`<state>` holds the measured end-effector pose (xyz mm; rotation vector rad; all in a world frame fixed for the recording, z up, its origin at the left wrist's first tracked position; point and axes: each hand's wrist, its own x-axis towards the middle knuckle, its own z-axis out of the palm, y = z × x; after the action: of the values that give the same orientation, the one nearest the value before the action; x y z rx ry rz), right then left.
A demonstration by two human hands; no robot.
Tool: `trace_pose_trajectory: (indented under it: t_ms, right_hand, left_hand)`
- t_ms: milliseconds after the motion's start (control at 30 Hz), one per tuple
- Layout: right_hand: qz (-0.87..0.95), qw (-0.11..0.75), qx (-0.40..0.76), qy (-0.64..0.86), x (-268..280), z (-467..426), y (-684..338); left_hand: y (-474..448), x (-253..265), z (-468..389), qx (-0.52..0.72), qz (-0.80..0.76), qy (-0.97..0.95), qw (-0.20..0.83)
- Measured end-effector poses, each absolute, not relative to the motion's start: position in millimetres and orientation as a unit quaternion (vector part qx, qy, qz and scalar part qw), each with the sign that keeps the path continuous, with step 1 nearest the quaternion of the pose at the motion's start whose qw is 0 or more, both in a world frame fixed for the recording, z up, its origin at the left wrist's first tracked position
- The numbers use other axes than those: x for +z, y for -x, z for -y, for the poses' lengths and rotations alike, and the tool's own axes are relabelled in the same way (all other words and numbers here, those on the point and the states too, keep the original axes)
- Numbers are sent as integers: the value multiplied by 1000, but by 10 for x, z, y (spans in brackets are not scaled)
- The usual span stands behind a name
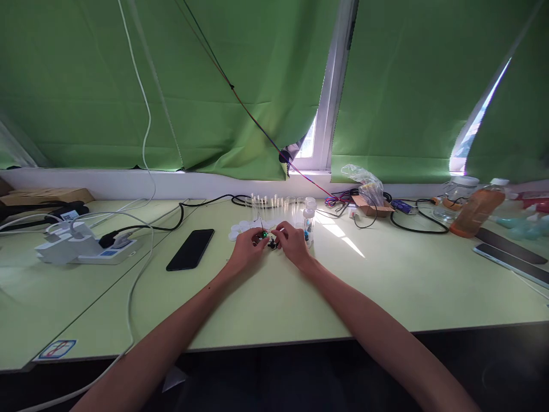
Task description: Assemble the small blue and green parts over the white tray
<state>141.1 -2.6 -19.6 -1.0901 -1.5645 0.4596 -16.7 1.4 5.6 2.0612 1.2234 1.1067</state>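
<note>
My left hand (247, 249) is closed, with its thumb and fingertips around a small electronic part with a green light (265, 234). Opposite it, my right hand (292, 244) pinches its fingers together; what lies in them is too small to name. Small black pieces (272, 244) show between the fingertips of both hands. A thin dark wire (259, 215) rises by the left fingers. Just behind the hands stands a row of clear tubes (274, 205). White round discs (234, 231) lie left of the tubes, and a clear white-capped tube (309, 214) stands beside my right hand.
A black phone (190, 250) lies to the left, beyond it a white power strip (103, 252) with plugs and cables. At the right are a small cardboard box (371, 207), an amber bottle (478, 210), a clear jar (454, 200) and a flat grey device (512, 263).
</note>
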Motion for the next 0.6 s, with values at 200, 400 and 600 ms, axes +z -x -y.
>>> trace_pose_trajectory:
  t_ms: [200, 400, 600]
  right_hand:
    - [673, 552, 189, 454, -211, 21, -1404]
    - [650, 576, 231, 438, -165, 74, -1385]
    - [580, 613, 385, 374, -115, 99, -1340]
  left_hand:
    - [177, 43, -36, 412, -445, -762, 229]
    - [182, 46, -36, 408, -444, -767, 219]
    - [178, 57, -32, 409, -451, -760, 227]
